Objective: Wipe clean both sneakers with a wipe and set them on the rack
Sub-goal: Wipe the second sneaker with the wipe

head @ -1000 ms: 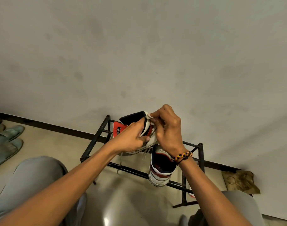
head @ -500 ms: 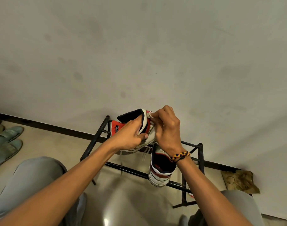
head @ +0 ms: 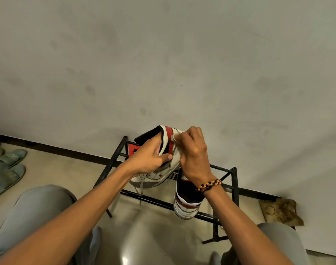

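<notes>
Since a second ago, held sneaker (head: pixel 163 169) tipped slightly; wipe (head: pixel 175 137) shifted along collar. Left hand (head: pixel 150 159) grips sneaker above rack (head: pixel 234 180). Right hand (head: pixel 193 155) pinches wipe against heel. Second sneaker (head: pixel 186 203) sits on rack. Judged: wiping underway; racking this one remains.

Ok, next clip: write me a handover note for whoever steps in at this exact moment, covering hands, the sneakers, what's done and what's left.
Left hand: grips the held sneaker at its collar, above the rack.
Right hand: pinches the white wipe against the sneaker's upper heel area.
Second sneaker: already on the rack's front bars, heel toward the camera.
Done: one sneaker is racked; whether it was wiped cannot be told from this view.
Left: finish wiping the held sneaker, then set it on the rack beside the other.
</notes>
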